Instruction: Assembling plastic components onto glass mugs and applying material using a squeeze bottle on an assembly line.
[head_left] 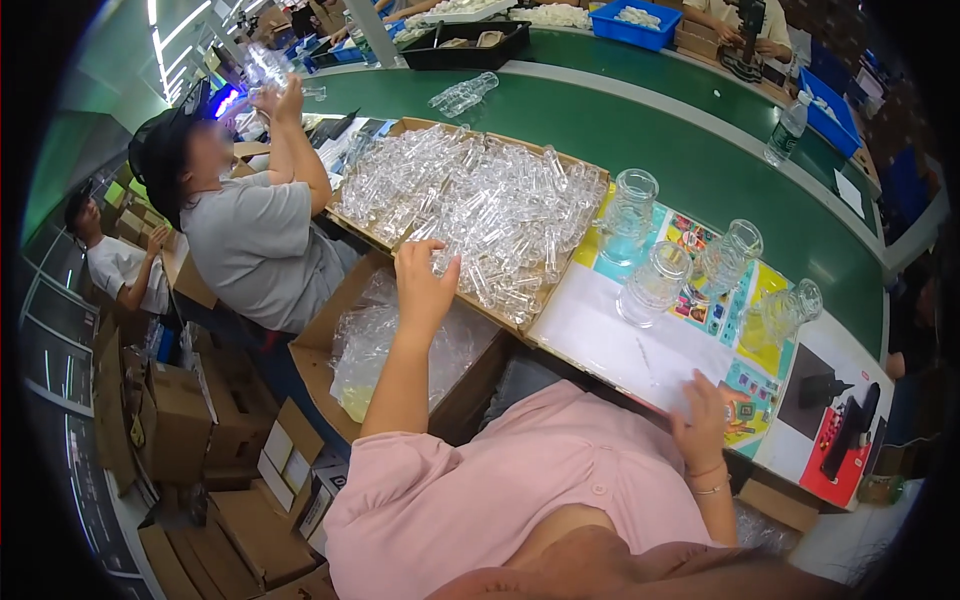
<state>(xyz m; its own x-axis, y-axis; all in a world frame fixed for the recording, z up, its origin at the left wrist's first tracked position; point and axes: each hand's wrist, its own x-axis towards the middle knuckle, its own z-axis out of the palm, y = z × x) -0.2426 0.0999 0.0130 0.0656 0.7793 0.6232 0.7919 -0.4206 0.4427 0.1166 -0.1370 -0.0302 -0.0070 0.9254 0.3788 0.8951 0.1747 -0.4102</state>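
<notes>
My left hand (424, 285) reaches over the near edge of a shallow cardboard tray (385, 240) heaped with small clear tube-like pieces (500, 205). Its thumb and fingers are apart, close to the heap, and no piece shows plainly in its grasp. Slightly blurred, my right hand (702, 418) hovers by the near edge of a printed sheet (640, 355), fingers apart and holding nothing visible. Beyond it stand clear waisted glass vessels: one far left (629, 215), another nearer (655, 283). Two more, a tilted one (728, 258) and a right-hand one (785, 312), are alongside.
Below the tray is an open carton (318, 365) lined with clear plastic. A green conveyor belt (560, 110) runs behind, with a water bottle (787, 130) on its far side. To the left, a co-worker (255, 230) raises a clear piece. A black pen-like item (850, 432) lies far right.
</notes>
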